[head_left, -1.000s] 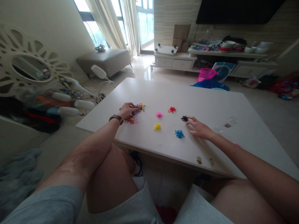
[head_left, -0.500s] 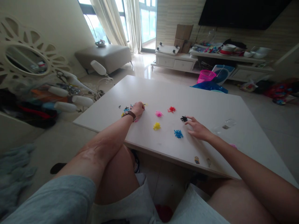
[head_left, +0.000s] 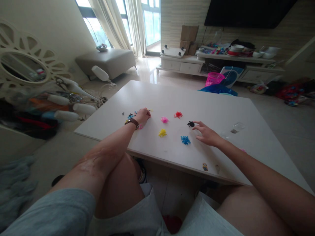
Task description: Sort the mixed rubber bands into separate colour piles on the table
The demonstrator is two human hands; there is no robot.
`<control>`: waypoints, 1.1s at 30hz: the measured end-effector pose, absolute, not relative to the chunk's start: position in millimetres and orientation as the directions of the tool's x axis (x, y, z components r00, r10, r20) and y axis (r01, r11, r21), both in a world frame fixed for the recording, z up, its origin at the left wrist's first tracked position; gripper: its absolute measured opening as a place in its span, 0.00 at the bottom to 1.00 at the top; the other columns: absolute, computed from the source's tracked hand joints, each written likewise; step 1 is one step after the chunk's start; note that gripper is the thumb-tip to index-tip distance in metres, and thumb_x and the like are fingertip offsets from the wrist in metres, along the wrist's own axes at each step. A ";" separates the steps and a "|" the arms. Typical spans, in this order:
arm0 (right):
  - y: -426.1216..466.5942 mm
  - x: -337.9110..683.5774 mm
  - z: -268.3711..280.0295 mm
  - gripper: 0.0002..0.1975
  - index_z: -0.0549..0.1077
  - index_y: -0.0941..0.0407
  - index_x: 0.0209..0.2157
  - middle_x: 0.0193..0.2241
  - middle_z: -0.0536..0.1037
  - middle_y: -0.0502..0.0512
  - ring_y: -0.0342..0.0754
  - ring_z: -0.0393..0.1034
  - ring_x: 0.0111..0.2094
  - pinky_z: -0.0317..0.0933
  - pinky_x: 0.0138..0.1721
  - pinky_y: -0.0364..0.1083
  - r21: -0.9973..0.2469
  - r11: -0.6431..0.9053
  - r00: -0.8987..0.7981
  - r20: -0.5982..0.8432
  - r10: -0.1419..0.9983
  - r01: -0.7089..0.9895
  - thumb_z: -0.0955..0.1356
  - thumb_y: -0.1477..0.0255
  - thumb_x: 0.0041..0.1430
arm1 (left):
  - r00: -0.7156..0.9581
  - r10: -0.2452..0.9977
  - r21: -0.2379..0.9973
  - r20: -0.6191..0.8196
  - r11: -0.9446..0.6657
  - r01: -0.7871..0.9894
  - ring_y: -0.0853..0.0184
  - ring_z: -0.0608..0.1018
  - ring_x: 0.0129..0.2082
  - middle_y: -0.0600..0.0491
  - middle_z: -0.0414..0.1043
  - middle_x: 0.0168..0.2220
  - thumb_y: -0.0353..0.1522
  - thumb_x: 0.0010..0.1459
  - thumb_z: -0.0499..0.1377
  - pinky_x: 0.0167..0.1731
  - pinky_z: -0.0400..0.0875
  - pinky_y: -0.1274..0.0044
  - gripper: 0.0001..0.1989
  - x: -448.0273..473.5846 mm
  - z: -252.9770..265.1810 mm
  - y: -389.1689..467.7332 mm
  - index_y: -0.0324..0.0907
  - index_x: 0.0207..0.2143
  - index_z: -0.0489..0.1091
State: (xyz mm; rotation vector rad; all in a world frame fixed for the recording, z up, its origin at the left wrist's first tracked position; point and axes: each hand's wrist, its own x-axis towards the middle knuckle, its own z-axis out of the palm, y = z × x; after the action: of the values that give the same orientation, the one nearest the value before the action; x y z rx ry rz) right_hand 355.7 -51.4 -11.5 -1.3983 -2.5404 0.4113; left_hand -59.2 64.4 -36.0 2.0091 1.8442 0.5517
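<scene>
My left hand (head_left: pixel 143 115) is low over the white table (head_left: pixel 216 108), its fingers curled together. Whatever they pinch is hidden. Mixed small coloured pieces (head_left: pixel 130 116) lie around and partly behind it. My right hand (head_left: pixel 206 133) rests with fingers apart, the fingertips at the edge of a pile of small black pieces (head_left: pixel 191 124). Between the hands lie separate piles: pink pieces (head_left: pixel 164 120), red pieces (head_left: pixel 178 114), yellow pieces (head_left: pixel 162 132) and blue pieces (head_left: pixel 185 140). They are too small to tell their exact kind.
A clear plastic bottle (head_left: pixel 237 127) lies on the table, right of my right hand. Near the front edge is a small yellow-and-blue cartoon figure (head_left: pixel 205 167). Beyond the table stand a pink basket (head_left: pixel 214 79) and a blue plastic item (head_left: pixel 219 89). A white lamp (head_left: pixel 85 109) is at left.
The whole view has shifted slightly. My left hand has turned a little over the table, its fingers still curled. My right hand stays by the black pile.
</scene>
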 end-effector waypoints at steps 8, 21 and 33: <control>-53.4 355.3 -11.8 0.16 0.74 0.52 0.44 0.65 0.62 0.57 0.57 0.65 0.62 0.61 0.63 0.56 -0.339 0.509 -0.522 0.062 0.851 0.791 0.67 0.77 0.53 | 0.070 0.996 0.649 0.056 -0.089 0.755 0.61 0.78 0.32 0.48 0.78 0.28 0.25 0.46 0.65 0.37 0.70 0.73 0.03 -55.1 -21.8 60.2 0.40 0.25 0.79; -88.9 299.0 35.2 0.07 0.77 0.52 0.37 0.35 0.82 0.52 0.49 0.77 0.35 0.74 0.41 0.51 -0.705 0.445 -0.388 0.255 0.886 0.553 0.70 0.64 0.61 | 0.588 0.808 0.982 -0.037 -0.079 0.170 0.63 0.82 0.32 0.45 0.80 0.30 0.34 0.46 0.73 0.34 0.76 0.73 0.13 49.9 35.5 -29.2 0.37 0.31 0.75; -102.1 292.0 43.5 0.07 0.81 0.55 0.38 0.32 0.81 0.55 0.46 0.76 0.32 0.72 0.37 0.46 -0.785 0.480 -0.458 0.286 0.842 0.392 0.71 0.68 0.60 | 0.760 0.647 0.997 -0.060 0.082 0.009 0.65 0.83 0.32 0.50 0.80 0.30 0.32 0.43 0.75 0.37 0.77 0.73 0.22 82.1 29.9 -49.4 0.39 0.37 0.68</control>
State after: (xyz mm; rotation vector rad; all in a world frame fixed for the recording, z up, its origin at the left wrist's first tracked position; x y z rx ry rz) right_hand 292.0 -102.1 43.5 -1.0158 -2.0494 0.8502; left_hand 82.1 -49.4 29.9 1.4240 0.5762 0.5184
